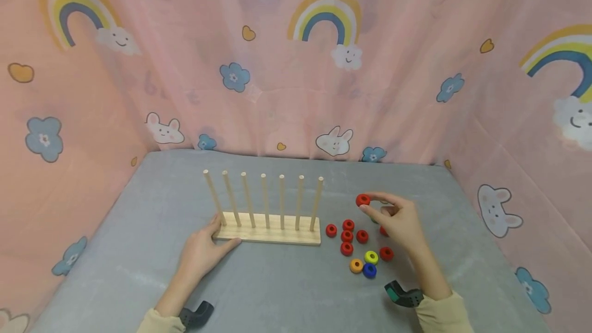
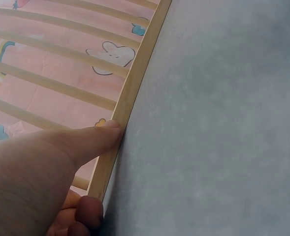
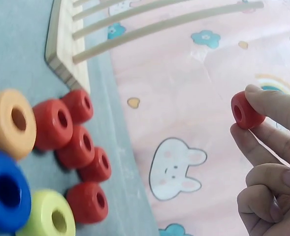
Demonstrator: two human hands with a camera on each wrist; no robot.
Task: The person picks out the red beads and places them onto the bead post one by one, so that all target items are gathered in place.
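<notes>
Fingers of the right hand [image 1: 401, 222] are closed on a red, ring-shaped bead [image 3: 253, 112], right of a pale wooden seven-peg rack [image 1: 273, 236] gripped at its left end by the left hand [image 1: 201, 252].

Pale wood rack [image 1: 268, 236] is sitting flat, a long plank base with a row of seven round pegs sticking up, its 9 o'clock end gripped by the left hand [image 1: 202, 253]. Then there's a chunky, shiny red bead [image 1: 359, 201], hole visible to the head cam, pinched in midair by the right hand [image 1: 401, 222], roughly 2 o'clock from the rack's base.
</notes>
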